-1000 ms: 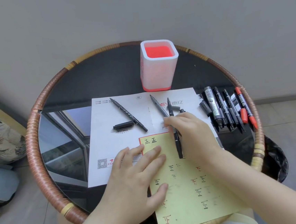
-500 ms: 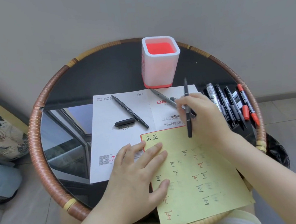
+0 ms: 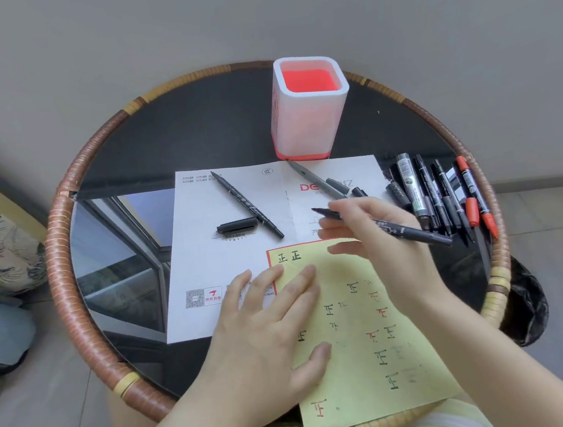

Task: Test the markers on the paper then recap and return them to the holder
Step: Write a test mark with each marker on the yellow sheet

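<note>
**Desk:** Where is the marker being tested?

**Photographer:** A person's right hand [image 3: 379, 248] holds the black marker [image 3: 412, 231] above the far edge of the yellow paper [image 3: 372, 349]. Thumb and fingers are clamped on its barrel. Its narrow end points toward the left edge of the round surface [image 3: 197, 135], its other end toward the right edge.

**Desk:** And the other hand?

**Photographer:** The left hand [image 3: 270, 324] lies flat, fingers straight and slightly apart. It presses on the paper's left edge and on the white sheet [image 3: 209, 261] under it. The paper carries black and red test strokes and overhangs the near edge of the surface.

**Desk:** The holder?

**Photographer:** The holder [image 3: 310, 114], white outside and red inside, stands upright near the far edge, just beyond the sheet.

**Desk:** Anything else in shot?

**Photographer:** A second marker [image 3: 248, 204] lies slantwise on the sheet, with a loose cap [image 3: 236, 225] just beside it. A grey marker [image 3: 318, 184] lies on the sheet, one end at the holder's base. A row of markers [image 3: 436, 195], black and red, lies by the right edge.
</note>
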A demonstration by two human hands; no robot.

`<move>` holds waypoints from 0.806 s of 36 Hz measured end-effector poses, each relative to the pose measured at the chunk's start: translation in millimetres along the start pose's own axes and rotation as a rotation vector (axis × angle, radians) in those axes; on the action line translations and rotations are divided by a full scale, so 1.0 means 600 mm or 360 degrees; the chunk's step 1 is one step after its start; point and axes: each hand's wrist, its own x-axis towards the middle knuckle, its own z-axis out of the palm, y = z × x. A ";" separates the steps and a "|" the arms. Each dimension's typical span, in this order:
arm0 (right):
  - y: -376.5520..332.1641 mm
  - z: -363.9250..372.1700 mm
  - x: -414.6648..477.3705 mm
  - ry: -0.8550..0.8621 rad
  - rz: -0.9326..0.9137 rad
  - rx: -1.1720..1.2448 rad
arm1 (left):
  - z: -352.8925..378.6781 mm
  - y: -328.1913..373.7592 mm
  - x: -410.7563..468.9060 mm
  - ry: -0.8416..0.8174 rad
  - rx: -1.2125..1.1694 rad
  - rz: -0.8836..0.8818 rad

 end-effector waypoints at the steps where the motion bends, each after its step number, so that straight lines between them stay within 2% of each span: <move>1: -0.002 0.007 0.003 0.0003 -0.0011 -0.0018 | 0.000 0.000 0.000 0.0003 -0.0003 0.0002; 14: 0.047 0.033 0.019 0.0470 -0.0127 -0.0437 | 0.004 0.001 0.006 0.0033 -0.0057 -0.0027; 29: 0.053 0.043 0.020 0.0486 -0.0258 -0.0542 | 0.008 -0.001 0.005 0.0087 -0.0140 -0.0040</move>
